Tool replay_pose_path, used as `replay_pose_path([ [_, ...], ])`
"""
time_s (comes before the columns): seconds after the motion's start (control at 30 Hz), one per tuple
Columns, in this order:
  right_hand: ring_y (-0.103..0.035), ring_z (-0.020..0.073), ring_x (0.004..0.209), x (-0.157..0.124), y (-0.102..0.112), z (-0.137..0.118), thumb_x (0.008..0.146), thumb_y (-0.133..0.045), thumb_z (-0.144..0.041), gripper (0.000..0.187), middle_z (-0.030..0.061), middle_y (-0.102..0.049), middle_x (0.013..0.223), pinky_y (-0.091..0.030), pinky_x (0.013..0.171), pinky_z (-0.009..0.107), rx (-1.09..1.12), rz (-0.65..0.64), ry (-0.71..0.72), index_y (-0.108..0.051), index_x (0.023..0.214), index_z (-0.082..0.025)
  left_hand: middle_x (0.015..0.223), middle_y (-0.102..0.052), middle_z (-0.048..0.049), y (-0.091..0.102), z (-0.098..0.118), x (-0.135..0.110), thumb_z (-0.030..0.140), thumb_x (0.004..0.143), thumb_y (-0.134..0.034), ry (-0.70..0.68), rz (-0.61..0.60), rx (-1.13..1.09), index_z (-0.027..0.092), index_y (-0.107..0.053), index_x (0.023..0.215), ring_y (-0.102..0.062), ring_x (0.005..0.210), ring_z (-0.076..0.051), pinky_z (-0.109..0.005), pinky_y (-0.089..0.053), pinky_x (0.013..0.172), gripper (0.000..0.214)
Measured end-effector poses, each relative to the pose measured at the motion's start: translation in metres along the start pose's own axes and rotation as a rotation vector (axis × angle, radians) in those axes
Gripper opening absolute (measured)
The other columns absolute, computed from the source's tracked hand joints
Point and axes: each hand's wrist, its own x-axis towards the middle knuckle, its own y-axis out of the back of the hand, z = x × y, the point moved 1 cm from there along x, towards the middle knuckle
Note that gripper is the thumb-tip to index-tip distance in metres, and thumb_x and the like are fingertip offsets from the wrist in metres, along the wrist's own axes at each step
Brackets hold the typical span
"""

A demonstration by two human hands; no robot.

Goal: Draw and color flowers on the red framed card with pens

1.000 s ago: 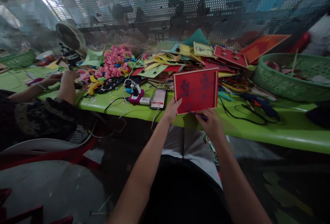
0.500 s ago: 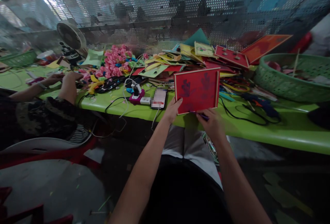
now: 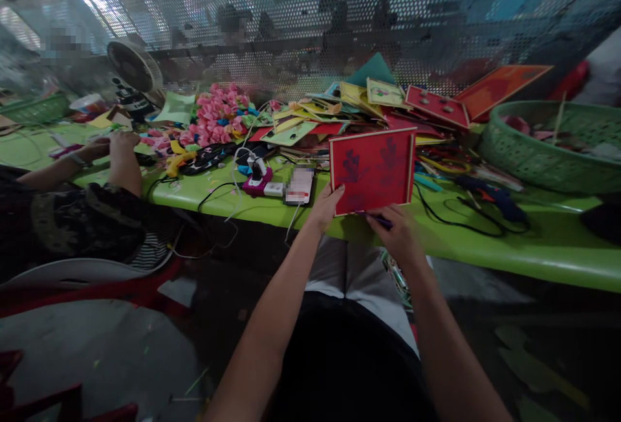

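My left hand (image 3: 328, 207) grips the lower left edge of a red framed panel (image 3: 372, 173), thumb on its front. The panel has a pale border and dark plant-like shapes on its face, and it is tilted up at the table's front edge. In my right hand (image 3: 395, 224) is a slim purple pen (image 3: 381, 221), its tip at the panel's bottom edge. A phone (image 3: 299, 185) lies left of the panel, beside a purple and white power strip (image 3: 259, 182) with a plug in it.
Behind the panel is a heap of coloured cards (image 3: 310, 111). A green basket (image 3: 557, 144) and a blue glue gun (image 3: 495, 199) with a black cable lie right. Pink paper flowers (image 3: 218, 114) and a fan (image 3: 134, 69) stand left, near another person's hands (image 3: 121, 144).
The red panel has shifted very slightly right. My right hand and the pen have moved slightly left along its bottom edge. The other person's hands at the left have drawn closer together.
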Motion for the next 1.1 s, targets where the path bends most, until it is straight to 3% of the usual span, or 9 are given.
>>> replay_pose_path([
  [0.13, -0.067, 0.0270, 0.083, 0.0012, -0.0022, -0.0018, 0.097, -0.061, -0.035, 0.020, 0.0084, -0.072, 0.089, -0.051, 0.075, 0.039, -0.029, -0.014, 0.001, -0.077, 0.097, -0.024, 0.128, -0.074, -0.0098, -0.0011, 0.0024, -0.0020, 0.036, 0.091, -0.073, 0.003, -0.004, -0.010, 0.018, -0.070, 0.127, -0.068, 0.121, -0.022, -0.052, -0.049, 0.116, 0.039],
  [0.53, -0.069, 0.0288, 0.090, -0.0004, -0.0030, 0.0005, 0.095, -0.060, -0.033, 0.020, 0.0106, -0.075, 0.096, -0.054, 0.080, 0.041, -0.059, 0.029, -0.044, -0.077, 0.097, -0.023, 0.138, -0.065, -0.0102, -0.0009, 0.0011, -0.0017, 0.042, 0.096, -0.067, 0.004, -0.010, -0.009, 0.019, -0.065, 0.130, -0.064, 0.124, -0.022, -0.050, -0.055, 0.108, 0.041],
  [1.1, -0.068, 0.0285, 0.088, 0.0004, -0.0035, -0.0025, 0.096, -0.060, -0.030, 0.018, 0.0101, -0.073, 0.094, -0.051, 0.077, 0.040, -0.090, 0.023, -0.028, -0.076, 0.097, -0.022, 0.136, -0.066, -0.0101, 0.0002, 0.0003, 0.0004, 0.044, 0.096, -0.066, -0.011, -0.034, 0.029, 0.019, -0.064, 0.130, -0.065, 0.121, -0.022, -0.048, -0.057, 0.105, 0.042],
])
